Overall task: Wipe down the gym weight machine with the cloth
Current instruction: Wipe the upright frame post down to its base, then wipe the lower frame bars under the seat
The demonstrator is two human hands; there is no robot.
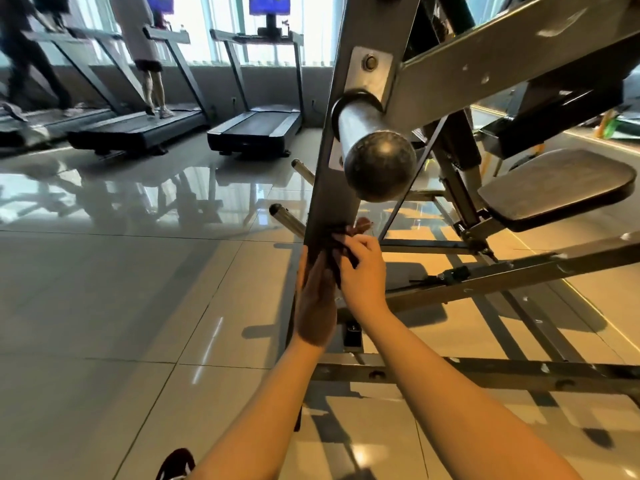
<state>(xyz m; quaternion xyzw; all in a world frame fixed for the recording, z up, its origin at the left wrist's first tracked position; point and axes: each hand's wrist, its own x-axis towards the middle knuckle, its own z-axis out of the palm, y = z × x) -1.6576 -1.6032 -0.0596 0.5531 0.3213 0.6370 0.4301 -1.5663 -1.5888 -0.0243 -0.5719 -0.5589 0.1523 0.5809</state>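
Observation:
The weight machine's grey upright post [332, 188] rises in the middle of the head view, with a thick plate-loading bar [374, 147] pointing toward me. A dark cloth [341, 249] lies against the post low down. My right hand [363, 268] pinches the cloth with curled fingers at the post's right edge. My left hand [317, 299] lies flat along the post's lower face with fingers straight, just below the cloth. Most of the cloth is hidden under my hands.
Two short pegs [287, 216] stick out left of the post. A black seat pad [561, 188] and frame rails [485, 372] lie to the right and below. Treadmills [256, 129] with people walking stand at the back left. The tiled floor [121, 306] is glossy.

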